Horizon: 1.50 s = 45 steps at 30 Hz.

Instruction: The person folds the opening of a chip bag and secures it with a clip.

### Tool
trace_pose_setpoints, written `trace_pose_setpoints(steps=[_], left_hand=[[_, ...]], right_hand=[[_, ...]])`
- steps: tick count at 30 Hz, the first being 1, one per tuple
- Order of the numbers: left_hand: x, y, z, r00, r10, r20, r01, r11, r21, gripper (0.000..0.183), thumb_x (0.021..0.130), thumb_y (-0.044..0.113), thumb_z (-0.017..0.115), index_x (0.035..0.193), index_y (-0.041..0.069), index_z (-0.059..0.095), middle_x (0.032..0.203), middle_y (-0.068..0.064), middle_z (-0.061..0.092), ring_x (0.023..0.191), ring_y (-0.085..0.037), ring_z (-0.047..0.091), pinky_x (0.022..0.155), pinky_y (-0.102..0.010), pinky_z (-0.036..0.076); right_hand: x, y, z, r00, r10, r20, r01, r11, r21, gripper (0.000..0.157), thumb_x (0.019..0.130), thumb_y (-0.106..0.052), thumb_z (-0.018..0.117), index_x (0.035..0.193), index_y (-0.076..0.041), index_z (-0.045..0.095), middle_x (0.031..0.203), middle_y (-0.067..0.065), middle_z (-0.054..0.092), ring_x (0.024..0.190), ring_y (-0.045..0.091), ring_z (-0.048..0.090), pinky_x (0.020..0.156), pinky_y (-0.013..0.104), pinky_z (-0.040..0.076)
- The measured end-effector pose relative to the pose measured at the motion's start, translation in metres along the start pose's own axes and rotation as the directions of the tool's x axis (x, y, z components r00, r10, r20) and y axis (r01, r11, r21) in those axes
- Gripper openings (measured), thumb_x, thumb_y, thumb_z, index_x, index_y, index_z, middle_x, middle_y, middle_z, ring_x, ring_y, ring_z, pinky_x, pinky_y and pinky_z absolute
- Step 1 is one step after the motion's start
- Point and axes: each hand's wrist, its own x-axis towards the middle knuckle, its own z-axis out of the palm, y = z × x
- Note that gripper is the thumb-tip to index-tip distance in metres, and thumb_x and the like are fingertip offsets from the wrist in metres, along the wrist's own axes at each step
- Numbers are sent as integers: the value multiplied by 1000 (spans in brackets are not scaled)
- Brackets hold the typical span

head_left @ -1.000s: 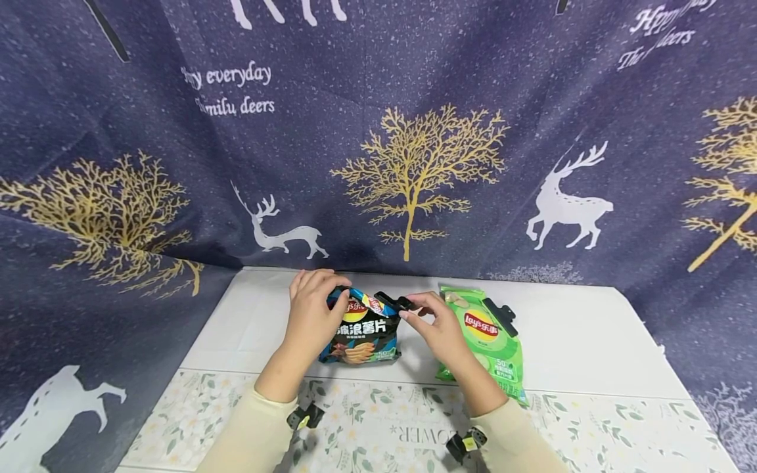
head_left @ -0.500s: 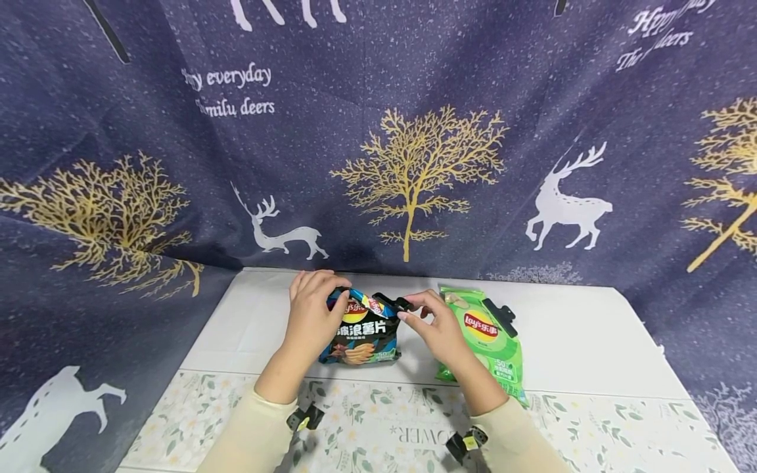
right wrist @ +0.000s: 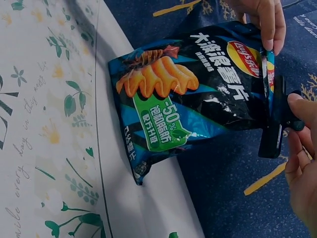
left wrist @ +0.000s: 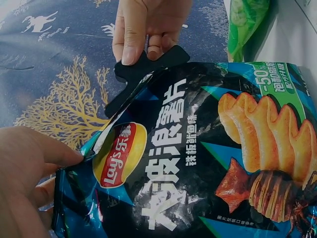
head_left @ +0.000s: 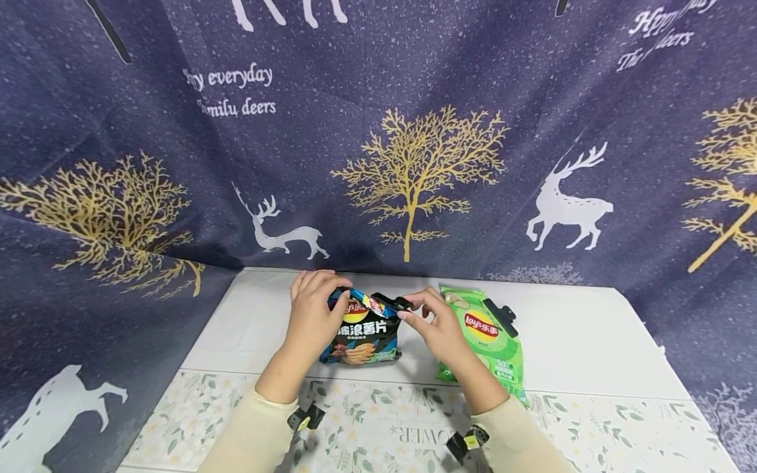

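A black and blue Lay's chip bag (head_left: pixel 361 338) stands on the table with its top edge folded over. My left hand (head_left: pixel 316 305) pinches the fold at the bag's upper left corner, thumb in front; in the left wrist view its thumb (left wrist: pixel 64 148) lies along the edge. With thumb and fingers my right hand (head_left: pixel 434 322) pinches the handle of a black bag clip (head_left: pixel 391 302). The clip (right wrist: pixel 277 121) sits across the right part of the folded top edge. Part of its far side is hidden behind the bag.
To the right lies a green Lay's chip bag (head_left: pixel 481 335) with another black bag clip (head_left: pixel 501 316) on its right edge; my right forearm passes over its left side. A flower-print cloth (head_left: pixel 378 420) covers the near table. Behind hangs a dark blue deer-print curtain (head_left: pixel 296 164).
The black clip in my right hand has tipped and shifted slightly left along the bag's top edge. My left hand and both bags stay in place.
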Motion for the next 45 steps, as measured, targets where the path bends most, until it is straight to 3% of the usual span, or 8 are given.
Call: trace_pose_setpoints(steps=[4, 9, 14, 23, 34, 41, 45], left_hand=[[0, 0, 0, 1000, -1, 1, 1, 1000, 1, 11, 94, 12, 71, 104, 12, 76, 114, -8, 70, 123, -30, 57, 122, -58, 20], [-1, -1, 0, 1000, -1, 3, 1, 1000, 2, 12, 94, 12, 71, 105, 12, 76, 114, -8, 70, 124, -30, 57, 122, -57, 20], [-1, 0, -1, 1000, 4, 1, -4, 1000, 3, 12, 94, 12, 71, 105, 13, 76, 114, -7, 70, 124, -29, 57, 122, -57, 20], [0, 1, -1, 1000, 12, -3, -12, 1000, -5, 11, 94, 12, 71, 104, 13, 76, 113, -8, 70, 123, -30, 57, 121, -57, 21], [-1, 1, -2, 1000, 12, 5, -11, 999, -31, 12, 94, 10, 71, 105, 11, 75, 112, -8, 70, 123, -31, 57, 122, -56, 22], [0, 1, -3, 1000, 19, 6, -19, 999, -36, 11, 94, 9, 71, 104, 11, 75, 111, -8, 70, 123, -30, 57, 122, -55, 23], [-1, 0, -3, 1000, 22, 5, -21, 999, -36, 11, 94, 9, 71, 104, 11, 75, 111, -8, 70, 122, -30, 57, 122, -55, 23]], right_hand=[[1, -1, -1, 1000, -14, 5, 14, 1000, 0, 20, 90, -3, 73, 109, 1, 70, 93, 20, 60, 82, 36, 47, 74, 36, 43], [2, -4, -2, 1000, -8, 2, 8, 1000, -11, 19, 91, -4, 72, 109, 1, 71, 91, 15, 59, 84, 41, 46, 72, 30, 40], [3, -6, -3, 1000, -4, -10, 4, 1000, -10, 18, 91, -3, 72, 108, 1, 72, 90, 16, 58, 84, 37, 45, 76, 27, 39], [5, -7, -4, 999, -47, -5, 47, 999, -4, 17, 90, -1, 72, 106, 1, 72, 90, 12, 59, 81, 7, 45, 75, 28, 42], [6, -5, -3, 999, -39, 12, 39, 999, -3, 17, 91, -3, 72, 107, 0, 73, 90, 11, 60, 80, 7, 47, 76, 28, 42], [7, -4, -3, 999, -40, 25, 40, 999, 10, 19, 91, -4, 72, 109, 1, 73, 92, 12, 63, 82, 7, 51, 78, 35, 47], [8, -3, -3, 998, -53, 31, 53, 999, 12, 18, 91, -3, 72, 108, 0, 73, 92, 12, 64, 83, 9, 53, 78, 28, 47]])
